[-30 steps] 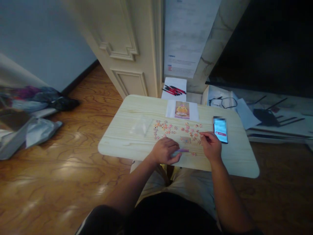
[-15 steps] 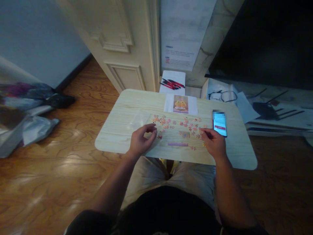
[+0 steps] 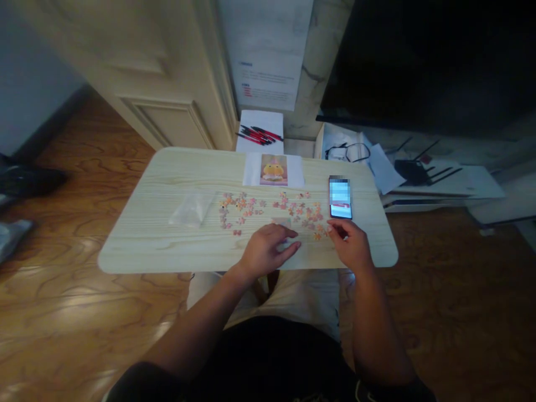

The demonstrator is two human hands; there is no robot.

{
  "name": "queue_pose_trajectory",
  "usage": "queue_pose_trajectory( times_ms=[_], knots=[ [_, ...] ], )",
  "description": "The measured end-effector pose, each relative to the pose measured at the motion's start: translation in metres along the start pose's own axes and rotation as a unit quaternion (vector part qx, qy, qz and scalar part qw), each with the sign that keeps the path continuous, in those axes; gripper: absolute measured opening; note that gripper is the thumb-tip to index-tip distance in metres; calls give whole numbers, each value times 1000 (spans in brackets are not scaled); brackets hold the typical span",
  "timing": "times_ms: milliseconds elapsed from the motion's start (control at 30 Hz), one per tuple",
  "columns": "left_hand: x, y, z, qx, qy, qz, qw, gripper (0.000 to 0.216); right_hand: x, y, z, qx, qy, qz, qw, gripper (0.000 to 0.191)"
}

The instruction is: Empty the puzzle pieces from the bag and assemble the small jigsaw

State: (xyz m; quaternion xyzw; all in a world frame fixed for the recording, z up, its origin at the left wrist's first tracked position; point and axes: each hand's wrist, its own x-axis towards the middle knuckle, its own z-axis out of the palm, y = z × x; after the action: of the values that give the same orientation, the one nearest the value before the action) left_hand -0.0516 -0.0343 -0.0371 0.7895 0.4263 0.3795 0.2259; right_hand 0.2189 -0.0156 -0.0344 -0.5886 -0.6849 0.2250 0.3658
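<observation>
Several small pink and orange puzzle pieces (image 3: 268, 211) lie scattered across the middle of a light wooden table (image 3: 151, 245). My left hand (image 3: 268, 248) rests palm down on the table near the front edge, fingers curled over a small joined patch of pieces (image 3: 281, 222). My right hand (image 3: 349, 244) sits to the right of the pieces, its fingertips pinched together at the edge of the scatter; what it pinches is too small to name. A picture card of a yellow figure (image 3: 273, 169) lies on white paper at the table's far edge.
A lit phone (image 3: 340, 197) lies right of the pieces. A clear plastic bag (image 3: 190, 209) lies to their left. Red and black pens (image 3: 258, 134) rest on a white pad behind the table. Glasses (image 3: 347, 151) and papers lie at the back right. Wooden floor surrounds the table.
My left hand moved right from the left end of the pieces to the front middle. The camera swung left, so the table sits further left in view. My right hand stayed put.
</observation>
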Motion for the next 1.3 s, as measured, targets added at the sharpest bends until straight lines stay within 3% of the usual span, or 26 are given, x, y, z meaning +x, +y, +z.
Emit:
queue_pose_trajectory(
  times_ms=[200,367,667,900,1067,1300],
  knots=[
    [7,18,26,47,-96,91,990,19,-7,15,-13,-50,-28,14,998,20],
    [7,24,35,79,-130,114,982,19,-7,18,-9,-100,-24,13,995,21],
    [1,16,23,111,-105,81,985,20,10,5,17,-84,-64,-23,994,22],
    [9,20,21,151,-134,60,978,33,14,1,27,-90,-73,-40,992,23],
    [21,21,29,197,-126,28,972,44,27,1,32,-143,-70,-31,987,27],
    [49,16,39,243,-129,14,961,51,40,0,32,-178,-112,-21,977,28]
  ],
)
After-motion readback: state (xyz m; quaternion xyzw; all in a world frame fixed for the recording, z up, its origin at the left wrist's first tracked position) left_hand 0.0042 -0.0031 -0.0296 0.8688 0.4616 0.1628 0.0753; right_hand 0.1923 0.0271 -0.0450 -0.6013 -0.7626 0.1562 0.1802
